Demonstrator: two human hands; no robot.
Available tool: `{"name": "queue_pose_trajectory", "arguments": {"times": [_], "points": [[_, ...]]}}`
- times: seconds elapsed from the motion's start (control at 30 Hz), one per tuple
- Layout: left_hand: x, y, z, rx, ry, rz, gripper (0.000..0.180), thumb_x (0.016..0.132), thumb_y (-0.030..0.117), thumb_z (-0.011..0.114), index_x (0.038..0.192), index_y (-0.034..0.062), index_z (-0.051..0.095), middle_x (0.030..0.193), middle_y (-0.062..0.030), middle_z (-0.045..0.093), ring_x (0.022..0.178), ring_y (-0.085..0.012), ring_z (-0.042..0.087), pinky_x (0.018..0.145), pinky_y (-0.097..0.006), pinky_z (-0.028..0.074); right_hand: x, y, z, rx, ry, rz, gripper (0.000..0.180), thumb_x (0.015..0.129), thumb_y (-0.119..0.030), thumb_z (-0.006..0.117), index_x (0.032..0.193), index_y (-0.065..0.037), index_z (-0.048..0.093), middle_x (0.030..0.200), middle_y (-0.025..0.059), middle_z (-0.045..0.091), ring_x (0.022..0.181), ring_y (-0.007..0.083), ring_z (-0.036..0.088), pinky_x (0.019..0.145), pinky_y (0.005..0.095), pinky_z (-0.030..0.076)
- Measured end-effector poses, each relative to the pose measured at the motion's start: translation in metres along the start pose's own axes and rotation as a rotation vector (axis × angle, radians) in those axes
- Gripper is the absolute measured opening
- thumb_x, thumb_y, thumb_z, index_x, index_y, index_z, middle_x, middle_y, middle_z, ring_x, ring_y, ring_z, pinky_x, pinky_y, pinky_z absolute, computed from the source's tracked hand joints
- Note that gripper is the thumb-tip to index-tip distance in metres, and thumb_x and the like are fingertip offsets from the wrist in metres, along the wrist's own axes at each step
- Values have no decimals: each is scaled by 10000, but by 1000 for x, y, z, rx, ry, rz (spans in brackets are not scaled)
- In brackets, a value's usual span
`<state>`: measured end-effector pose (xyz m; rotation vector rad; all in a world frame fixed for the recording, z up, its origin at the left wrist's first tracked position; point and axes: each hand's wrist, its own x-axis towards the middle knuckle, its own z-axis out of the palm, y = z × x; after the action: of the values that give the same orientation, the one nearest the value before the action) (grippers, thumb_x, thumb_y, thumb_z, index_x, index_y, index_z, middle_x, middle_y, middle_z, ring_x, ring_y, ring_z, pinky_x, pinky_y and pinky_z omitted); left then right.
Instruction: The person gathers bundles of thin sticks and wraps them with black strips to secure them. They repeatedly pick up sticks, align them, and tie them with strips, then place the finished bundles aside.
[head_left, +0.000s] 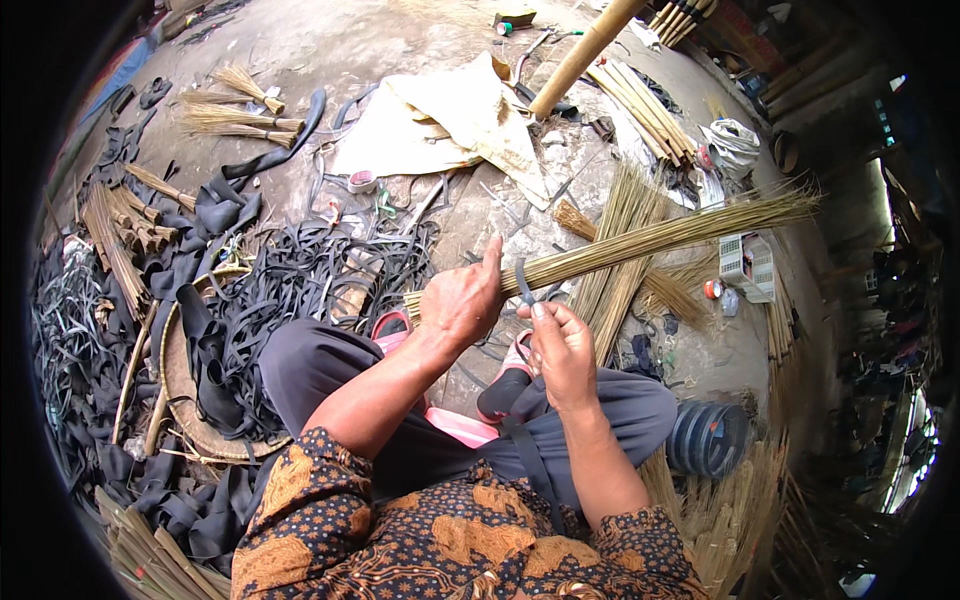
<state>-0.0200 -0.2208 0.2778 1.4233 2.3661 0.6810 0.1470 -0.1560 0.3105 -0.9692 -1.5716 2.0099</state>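
Observation:
My left hand (462,305) is closed round the thick end of a long bundle of thin sticks (650,238), with its index finger pointing up. The bundle reaches out to the right, its thin tips fanning at the far end. A dark rubber strip (524,283) loops round the bundle just right of my left hand. Between thumb and fingers, my right hand (560,350) pinches the end of this strip, below the bundle. Another dark strip (535,465) lies across my lap.
Black rubber strips (290,270) pile up on the left around a woven tray (185,395). Loose stick bundles (625,270) lie beyond the held one. A pale cloth (420,120) is spread ahead, near a bamboo pole (585,60). A ribbed plastic container (708,438) lies by my right knee.

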Motion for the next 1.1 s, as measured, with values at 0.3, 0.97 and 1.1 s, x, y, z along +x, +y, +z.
{"name": "queue_pose_trajectory", "arguments": {"times": [0.3,0.97,1.1], "points": [[-4,2,3,-42,62,65,498,965,198,611,1444,99,522,853,-207,749,762,-405,751,642,-523,584,-5,-11,-4,0,-25,60,267,1103,-227,564,1061,-2,701,575,-66,445,463,24,381,432,214,350],[-25,27,-11,-1005,-1007,276,367,927,285,837,1167,61,672,770,34,613,632,-102,557,557,-286,454,16,12,-90,-960,-230,-847,113,944,-126,716,1007,-50,661,888,105,712,784,315,710,677,396,560],[-22,26,-18,-1035,-1076,216,348,937,306,828,1144,76,670,738,37,589,602,-95,551,512,-271,434,17,-3,-80,-932,-299,-853,131,966,-128,698,1068,-45,686,979,133,721,951,306,718,792,412,581]]}}
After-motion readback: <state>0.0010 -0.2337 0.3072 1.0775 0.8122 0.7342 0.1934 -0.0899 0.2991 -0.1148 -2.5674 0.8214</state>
